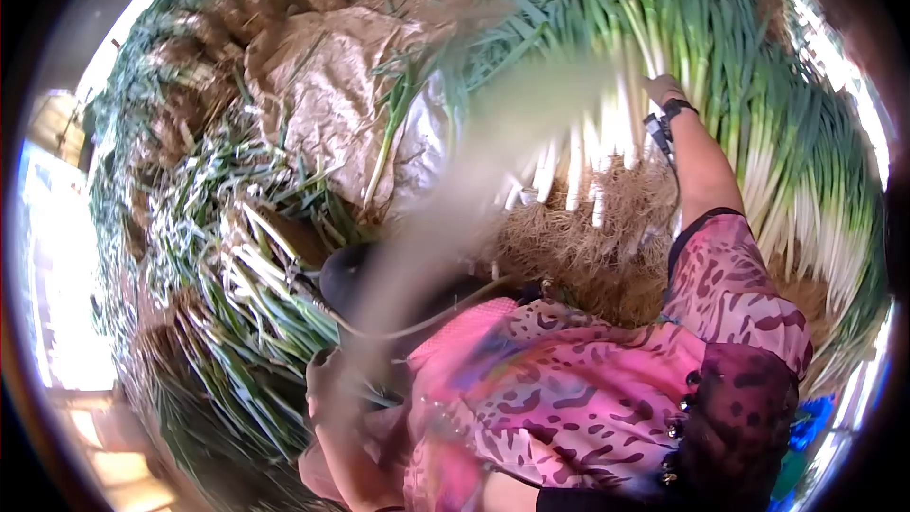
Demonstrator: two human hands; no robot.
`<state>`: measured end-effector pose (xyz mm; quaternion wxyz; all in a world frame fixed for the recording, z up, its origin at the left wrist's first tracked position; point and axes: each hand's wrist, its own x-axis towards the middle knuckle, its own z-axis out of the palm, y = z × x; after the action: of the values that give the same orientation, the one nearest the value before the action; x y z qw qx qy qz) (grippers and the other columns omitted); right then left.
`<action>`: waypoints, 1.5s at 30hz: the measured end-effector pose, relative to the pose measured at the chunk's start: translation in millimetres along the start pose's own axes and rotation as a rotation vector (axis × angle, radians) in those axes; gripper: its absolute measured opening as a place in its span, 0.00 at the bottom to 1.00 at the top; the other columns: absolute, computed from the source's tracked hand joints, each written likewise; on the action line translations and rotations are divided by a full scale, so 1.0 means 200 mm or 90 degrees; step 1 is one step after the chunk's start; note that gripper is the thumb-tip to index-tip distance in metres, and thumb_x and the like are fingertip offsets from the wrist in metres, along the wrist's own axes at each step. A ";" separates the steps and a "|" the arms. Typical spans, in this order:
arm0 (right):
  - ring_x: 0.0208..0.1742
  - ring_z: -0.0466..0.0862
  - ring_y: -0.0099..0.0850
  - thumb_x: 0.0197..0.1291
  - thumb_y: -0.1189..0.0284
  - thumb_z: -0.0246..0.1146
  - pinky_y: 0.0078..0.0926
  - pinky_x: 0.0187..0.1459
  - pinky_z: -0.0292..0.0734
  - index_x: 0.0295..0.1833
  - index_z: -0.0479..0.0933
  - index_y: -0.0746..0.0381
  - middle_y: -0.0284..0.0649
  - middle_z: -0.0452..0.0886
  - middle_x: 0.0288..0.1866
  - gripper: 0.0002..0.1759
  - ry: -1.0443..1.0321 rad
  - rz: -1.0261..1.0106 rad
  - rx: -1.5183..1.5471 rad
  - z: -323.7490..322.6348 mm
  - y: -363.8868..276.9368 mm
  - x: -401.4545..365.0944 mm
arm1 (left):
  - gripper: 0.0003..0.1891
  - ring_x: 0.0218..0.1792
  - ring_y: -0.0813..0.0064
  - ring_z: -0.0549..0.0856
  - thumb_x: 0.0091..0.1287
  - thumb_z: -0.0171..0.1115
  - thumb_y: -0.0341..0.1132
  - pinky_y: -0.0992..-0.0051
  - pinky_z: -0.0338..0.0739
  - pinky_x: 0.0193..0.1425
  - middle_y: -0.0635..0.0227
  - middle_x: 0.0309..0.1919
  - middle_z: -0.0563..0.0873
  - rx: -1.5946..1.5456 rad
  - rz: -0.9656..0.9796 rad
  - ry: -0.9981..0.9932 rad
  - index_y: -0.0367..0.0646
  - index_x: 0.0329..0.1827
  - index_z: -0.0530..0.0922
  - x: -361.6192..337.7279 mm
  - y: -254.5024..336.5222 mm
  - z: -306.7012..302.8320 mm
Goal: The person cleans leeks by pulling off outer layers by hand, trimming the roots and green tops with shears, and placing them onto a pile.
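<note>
Pink patterned sleeve (607, 389) filled the foreground; beyond it a big bank of green onions (758, 133) already lay stacked, white stalks outward, with stripped leaves (237, 303) heaped on the left, so much of the work looked done. The right hand (661, 87) rested on the stack, its grip impossible to tell; the left hand (327, 381) seemed curled round a blurred stalk (445, 218)

You are wearing a soft, matt cloth blouse (569, 398), and the dark beads (675, 429) on it are shining glossy. The wristband (675, 110) is looking like smooth black plastic. The onion stalks (607, 142) are showing smooth, waxy skin, while their roots (588, 242) are looking dry, rough and fibrous. The crumpled sheet (322, 95) is looking like matt brown paper.
</note>
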<state>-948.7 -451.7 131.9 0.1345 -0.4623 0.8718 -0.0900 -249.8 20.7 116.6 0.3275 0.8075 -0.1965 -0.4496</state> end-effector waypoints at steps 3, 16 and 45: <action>0.67 0.80 0.54 0.65 0.37 0.57 0.43 0.68 0.74 0.65 0.78 0.70 0.60 0.79 0.66 0.45 -0.010 -0.167 -0.221 -0.02 0.04 0.12 | 0.18 0.34 0.80 0.84 0.71 0.66 0.39 0.78 0.78 0.39 0.69 0.35 0.87 0.036 0.093 -0.019 0.30 0.52 0.83 0.33 -0.45 -0.29; 0.58 0.85 0.48 0.68 0.52 0.61 0.42 0.57 0.79 0.61 0.80 0.62 0.54 0.85 0.55 0.27 -0.291 -0.988 0.050 0.44 -1.88 -2.11 | 0.18 0.39 0.79 0.86 0.71 0.65 0.40 0.77 0.80 0.44 0.67 0.39 0.88 -0.056 0.103 0.002 0.33 0.55 0.83 0.10 -0.24 -0.85; 0.38 0.84 0.35 0.67 0.66 0.64 0.30 0.42 0.79 0.58 0.76 0.69 0.49 0.85 0.39 0.21 -0.515 -0.700 0.068 1.08 -1.98 -2.82 | 0.28 0.54 0.50 0.87 0.64 0.69 0.49 0.59 0.79 0.61 0.47 0.52 0.88 0.091 -0.068 0.273 0.38 0.60 0.81 0.87 -0.11 -0.87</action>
<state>-268.0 -210.7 124.3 0.4070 -0.8278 0.3861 -0.0086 -10.4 -8.3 64.0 0.2795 0.9149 -0.1106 -0.2697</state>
